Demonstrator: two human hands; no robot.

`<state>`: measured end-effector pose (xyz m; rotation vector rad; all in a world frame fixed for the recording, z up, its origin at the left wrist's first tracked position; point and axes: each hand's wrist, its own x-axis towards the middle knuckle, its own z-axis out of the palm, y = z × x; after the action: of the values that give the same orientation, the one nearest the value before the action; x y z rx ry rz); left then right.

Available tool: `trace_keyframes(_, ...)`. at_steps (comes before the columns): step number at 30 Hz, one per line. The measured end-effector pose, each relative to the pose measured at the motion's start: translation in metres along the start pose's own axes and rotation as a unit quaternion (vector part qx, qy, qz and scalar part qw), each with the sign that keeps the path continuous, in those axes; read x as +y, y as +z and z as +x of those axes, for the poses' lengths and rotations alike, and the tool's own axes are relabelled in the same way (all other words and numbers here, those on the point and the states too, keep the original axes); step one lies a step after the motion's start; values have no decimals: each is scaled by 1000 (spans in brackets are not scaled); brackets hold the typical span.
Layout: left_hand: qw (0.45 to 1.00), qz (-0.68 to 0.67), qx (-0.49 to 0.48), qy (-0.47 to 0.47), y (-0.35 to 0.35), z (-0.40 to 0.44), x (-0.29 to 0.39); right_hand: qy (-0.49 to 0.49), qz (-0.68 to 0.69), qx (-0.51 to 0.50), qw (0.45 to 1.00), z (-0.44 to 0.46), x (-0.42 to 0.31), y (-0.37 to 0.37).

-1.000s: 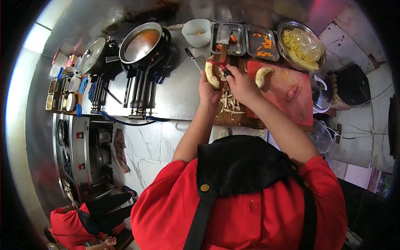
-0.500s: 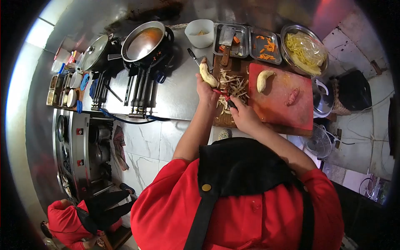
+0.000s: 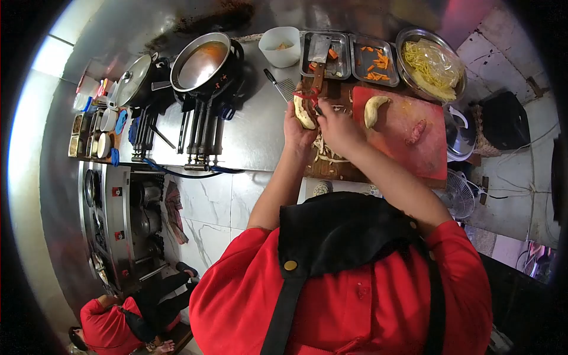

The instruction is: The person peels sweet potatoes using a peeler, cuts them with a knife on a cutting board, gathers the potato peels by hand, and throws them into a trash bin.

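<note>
My left hand (image 3: 299,131) is wrapped round a pale, partly peeled sweet potato (image 3: 303,113), with a strip of brown skin along its right side. My right hand (image 3: 341,130) grips a red peeler (image 3: 310,96) by its black handle. The peeler's head is at the far end of the sweet potato. Below my hands, peelings (image 3: 326,152) lie scattered on a brown wooden board (image 3: 347,172). On the red cutting board (image 3: 397,155) to the right rest a peeled, curved sweet potato (image 3: 375,111) and a smaller reddish one (image 3: 416,132).
Behind my hands lie a cleaver (image 3: 319,53) across a metal tray, a tray of carrot pieces (image 3: 378,64) and a crinkle cutter (image 3: 283,87). A bowl of noodles (image 3: 429,65) stands at right. Left are pans on burners (image 3: 201,62). Another person (image 3: 112,325) sits lower left.
The peeler has moved from the sweet potato's near end to its far end. My right hand has moved up and left with it, close beside my left hand.
</note>
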<state>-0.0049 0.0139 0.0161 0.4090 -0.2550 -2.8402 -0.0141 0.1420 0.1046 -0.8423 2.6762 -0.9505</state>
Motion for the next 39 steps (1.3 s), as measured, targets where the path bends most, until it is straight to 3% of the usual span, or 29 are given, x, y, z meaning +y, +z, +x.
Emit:
trace_keyframes(5, 999, 16, 52, 3, -19, -5, 9, -12, 3, -102, 995, -30, 16, 23)
trace_keyframes(7, 1000, 9, 15, -2, -9, -8, 8, -5, 5, -106, 994, -32, 17, 20)
trace_keyframes(9, 998, -7, 61, 16, -8, -10, 12, 15, 12, -143, 990, -36, 16, 13)
trace_keyframes(11, 989, 59, 126, 42, -9, -5, 22, 15, 11, -150, 989, -49, 16, 14)
trace_keyframes(17, 994, 34, 83, 62, -12, 13, 31, 31, 72, -120, 990, -50, 16, 6)
trace_keyframes(20, 999, 4, -48, 11, -50, 29, 34, 2, 80, -64, 995, -39, 15, 0)
trace_keyframes(21, 999, 4, -48, 9, -43, 24, 30, -15, 72, -28, 997, -34, 13, -1)
trace_keyframes(23, 998, 42, 29, 27, -13, 10, 17, -26, 74, -4, 997, -17, 10, 0)
trace_keyframes(27, 997, 41, 11, 63, 8, 2, 3, 37, -2, -64, 997, -6, -10, -11)
trace_keyframes(29, 996, 54, 20, 72, -8, 7, 12, -43, 15, -66, 997, -18, 2, 3)
trace_keyframes(31, 995, 71, 19, 69, 1, -6, 17, -38, 27, -103, 994, -21, 1, -1)
trace_keyframes(33, 994, 62, 53, 78, -1, -9, 20, 16, 46, -169, 984, -30, -3, -11)
trace_keyframes(35, 985, 53, 139, 87, -17, 0, 31, 2, 57, -164, 985, -46, 9, 3)
trace_keyframes(36, 982, 53, 149, 102, 10, -10, 28, -9, 65, -158, 985, -52, 10, 6)
trace_keyframes(39, 989, 50, 102, 100, -31, 7, 36, 33, 73, -176, 981, -53, 7, 6)
